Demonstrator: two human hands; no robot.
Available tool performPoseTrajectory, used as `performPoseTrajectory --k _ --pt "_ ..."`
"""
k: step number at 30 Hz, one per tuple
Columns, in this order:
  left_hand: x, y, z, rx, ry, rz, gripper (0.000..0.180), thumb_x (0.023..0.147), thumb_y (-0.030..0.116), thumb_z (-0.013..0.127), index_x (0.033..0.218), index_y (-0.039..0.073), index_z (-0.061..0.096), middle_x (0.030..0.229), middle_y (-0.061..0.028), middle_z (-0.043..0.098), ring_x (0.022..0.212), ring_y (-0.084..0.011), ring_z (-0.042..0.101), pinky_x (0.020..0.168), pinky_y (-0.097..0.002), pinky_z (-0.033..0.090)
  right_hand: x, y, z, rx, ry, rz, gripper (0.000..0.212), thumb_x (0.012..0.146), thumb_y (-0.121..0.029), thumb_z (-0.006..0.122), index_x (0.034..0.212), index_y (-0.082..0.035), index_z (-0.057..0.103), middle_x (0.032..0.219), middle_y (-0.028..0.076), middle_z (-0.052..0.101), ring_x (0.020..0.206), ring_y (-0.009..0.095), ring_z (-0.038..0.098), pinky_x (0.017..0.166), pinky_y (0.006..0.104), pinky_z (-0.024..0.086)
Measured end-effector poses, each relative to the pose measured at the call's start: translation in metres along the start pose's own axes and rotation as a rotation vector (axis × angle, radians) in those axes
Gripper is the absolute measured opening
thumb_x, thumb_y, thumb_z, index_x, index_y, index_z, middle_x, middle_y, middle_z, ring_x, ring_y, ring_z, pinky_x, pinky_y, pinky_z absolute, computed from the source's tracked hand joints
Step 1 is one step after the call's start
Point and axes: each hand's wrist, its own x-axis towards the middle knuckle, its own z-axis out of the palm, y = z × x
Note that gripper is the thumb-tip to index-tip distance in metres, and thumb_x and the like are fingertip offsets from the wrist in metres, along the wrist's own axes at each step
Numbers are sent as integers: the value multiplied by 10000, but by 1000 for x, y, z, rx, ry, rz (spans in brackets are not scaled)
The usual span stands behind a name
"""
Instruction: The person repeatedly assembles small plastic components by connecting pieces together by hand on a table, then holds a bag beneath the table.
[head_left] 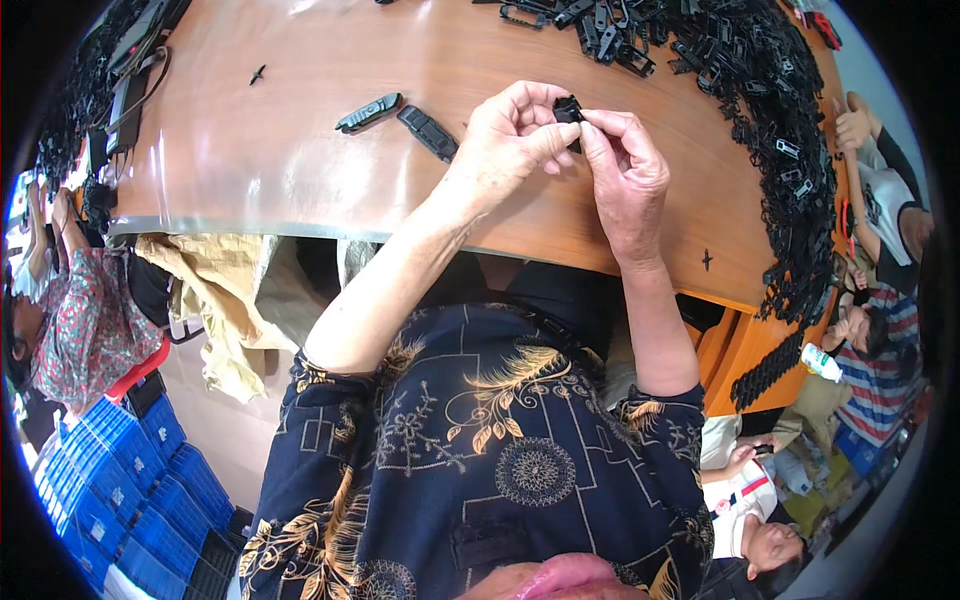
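Observation:
Above the wooden table (330, 190), my two hands meet around a small black plastic part (567, 108). My left hand (515, 135) pinches it from the left between thumb and fingers. From the right, my right hand (622, 165) grips its edge with thumb and forefinger; the fingers cover much of the part. Left of my left hand lie two long dark plastic casings, one greyish (369, 113) and one black (427, 133). The black one reaches close to my left wrist.
Black plastic parts (735, 75) are heaped along the table's far and right edges. Small black pieces lie at left (258, 75) and right (707, 260). Blue crates (120, 470) stand on the floor at lower left. Other people sit at both sides.

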Motion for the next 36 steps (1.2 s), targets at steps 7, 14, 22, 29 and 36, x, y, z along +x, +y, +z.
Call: performPoseTrajectory --k 7,14,22,29,36 --pt "-2 3 -8 26 86 40 278 827 45 735 1071 7 607 912 -23 635 759 -68 591 680 -199 497 6 -4 3 -256 -73 -278 128 852 11 643 978 -2 658 915 107 659 794 223 641 691 318 513" --pt "4 8 -2 62 102 -4 245 833 78 746 990 23 567 896 -39 634 761 -83 611 684 -221 523 -3 -2 6 -438 -62 -386 208 848 -17 644 1054 6 631 973 144 671 881 295 653 773 379 522" --pt "79 87 -113 1597 461 555 297 828 267 688 1042 69 630 1022 -157 616 935 -335 628 815 -434 510 0 21 15 -255 24 -157 194 865 -7 636 1056 -40 652 886 126 687 762 254 679 669 328 532" --pt "93 90 -148 1844 261 520 258 861 234 646 1042 51 624 997 -150 628 946 -353 620 806 -427 503 7 24 18 -175 2 -90 182 876 -13 623 1051 -52 656 831 117 677 661 219 647 620 312 511" --pt "33 81 -83 325 -38 -168 297 955 295 605 1098 38 652 881 0 628 661 -43 552 560 -179 416 5 5 12 126 -115 178 168 904 -36 620 1067 -24 659 821 28 678 669 82 601 603 227 481"
